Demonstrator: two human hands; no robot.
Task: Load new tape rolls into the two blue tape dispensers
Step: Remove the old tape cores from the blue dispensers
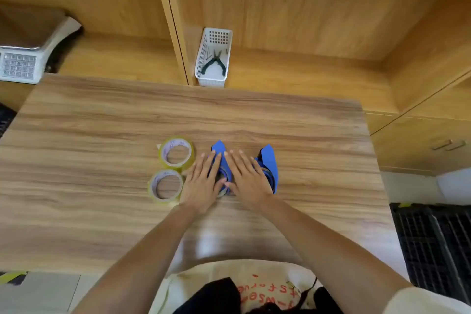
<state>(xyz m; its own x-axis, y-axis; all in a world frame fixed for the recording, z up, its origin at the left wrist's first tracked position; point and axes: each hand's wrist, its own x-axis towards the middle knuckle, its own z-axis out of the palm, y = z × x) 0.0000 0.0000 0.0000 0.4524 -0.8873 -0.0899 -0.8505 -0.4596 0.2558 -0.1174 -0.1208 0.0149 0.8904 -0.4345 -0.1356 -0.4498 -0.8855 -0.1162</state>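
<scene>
Both hands flat, fingers spread, gripping nothing: left hand [201,181] and right hand [248,178] flank the near blue dispenser [219,153] on the tabletop [102,122]. Second blue dispenser [270,163] just right. Two tape rolls [177,153] [165,185] left.

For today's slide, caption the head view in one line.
Both hands, left and right, flank one blue dispenser; two tape rolls wait alongside.

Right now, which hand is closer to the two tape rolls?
Left. The left hand lies right beside the tape rolls, almost touching them. The right hand is farther away, on the other side of a blue dispenser.
</scene>
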